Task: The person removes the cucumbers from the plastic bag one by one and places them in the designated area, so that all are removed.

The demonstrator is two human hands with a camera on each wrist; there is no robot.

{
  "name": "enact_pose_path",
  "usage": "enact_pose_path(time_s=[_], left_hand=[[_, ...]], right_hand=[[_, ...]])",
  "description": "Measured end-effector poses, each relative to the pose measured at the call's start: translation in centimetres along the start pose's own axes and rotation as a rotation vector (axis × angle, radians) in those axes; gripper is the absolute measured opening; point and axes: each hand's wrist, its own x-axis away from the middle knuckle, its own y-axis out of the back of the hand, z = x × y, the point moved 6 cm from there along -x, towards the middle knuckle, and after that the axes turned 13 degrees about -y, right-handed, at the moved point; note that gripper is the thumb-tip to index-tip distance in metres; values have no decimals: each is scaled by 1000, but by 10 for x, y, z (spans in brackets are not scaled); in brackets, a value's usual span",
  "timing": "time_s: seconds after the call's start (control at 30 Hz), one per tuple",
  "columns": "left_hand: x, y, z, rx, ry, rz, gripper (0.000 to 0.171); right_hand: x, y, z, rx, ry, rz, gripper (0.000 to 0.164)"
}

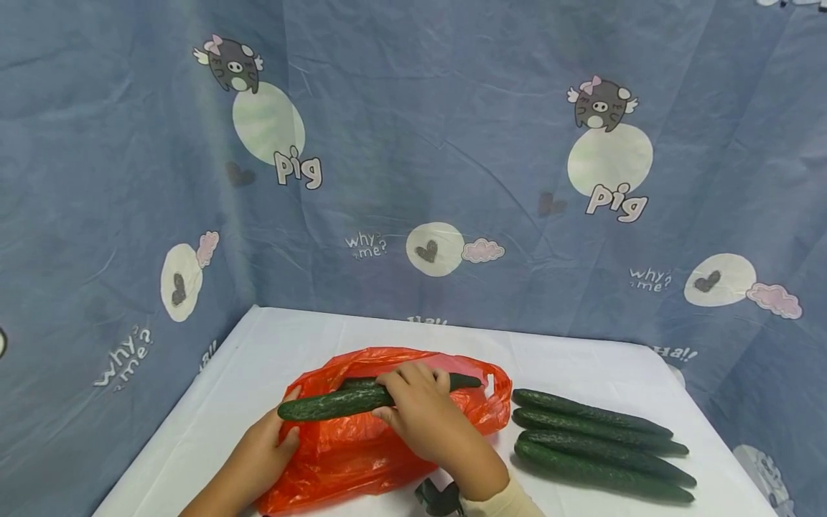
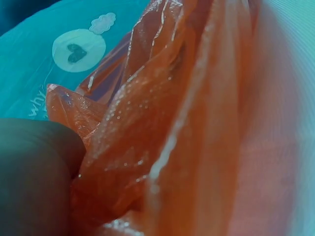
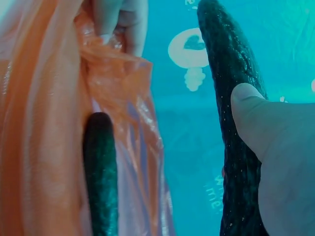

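My right hand (image 1: pixel 420 413) grips a dark green cucumber (image 1: pixel 329 405) above a red plastic bag (image 1: pixel 362 459); in the right wrist view the thumb lies along this cucumber (image 3: pixel 229 64). My left hand (image 1: pixel 265 445) holds the bag's left rim, with bag film (image 2: pixel 118 162) bunched beside its fingers in the left wrist view. Another cucumber (image 3: pixel 101 167) lies inside the bag mouth, partly covered by film. Behind the right hand a cucumber end (image 1: pixel 465 381) shows; which cucumber it belongs to I cannot tell.
Several cucumbers (image 1: pixel 601 449) lie side by side on the white tabletop (image 1: pixel 291 334), right of the bag. A black device (image 1: pixel 439 497) sits at the right wrist. Blue printed cloth (image 1: pixel 400 143) hangs behind and at the sides.
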Motion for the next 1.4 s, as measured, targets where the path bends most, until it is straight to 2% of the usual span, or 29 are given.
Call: enact_pose_path(time_s=[0.1, 0.23, 0.4, 0.57, 0.8, 0.97, 1.23, 1.4], left_hand=[[0, 0, 0, -2, -13, -8, 72], [1, -1, 2, -5, 5, -3, 69], [-1, 0, 2, -22, 23, -7, 56], [-4, 3, 2, -29, 34, 5, 66], [-5, 2, 2, -55, 23, -9, 72], [-6, -3, 3, -31, 38, 6, 72], [-3, -3, 3, -17, 39, 4, 71], [-5, -2, 4, -28, 50, 18, 73]], right_hand=[[2, 6, 3, 23, 10, -34, 45], [6, 13, 5, 19, 7, -36, 46], [9, 23, 4, 6, -9, -43, 48], [16, 30, -3, 9, -39, -58, 50], [33, 32, -27, 26, -90, -105, 47], [52, 32, -51, 38, -141, -153, 44], [79, 25, -81, 97, -190, -165, 46], [92, 25, -100, 96, -226, -173, 43]])
